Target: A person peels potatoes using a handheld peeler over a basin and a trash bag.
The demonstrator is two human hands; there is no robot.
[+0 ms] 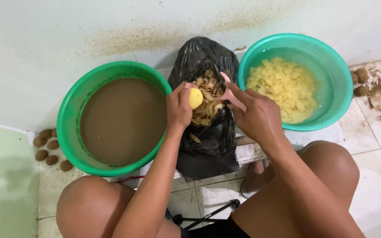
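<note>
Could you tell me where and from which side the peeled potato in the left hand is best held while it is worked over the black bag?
Probably by its rear half, from the person's left, as the left hand does now: the peeled potato is small, round and likely slippery, so wrapped fingers grip it best. That leaves its yellow face bare toward the right hand and pink peeler, above the black bag.

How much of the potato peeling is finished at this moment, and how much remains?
Done: the right basin holds many cut yellow pieces, and peels fill the black bag. In hand: the left hand holds a peeled potato; the right hand holds a pink peeler. Left: unpeeled potatoes on the floor.
</note>
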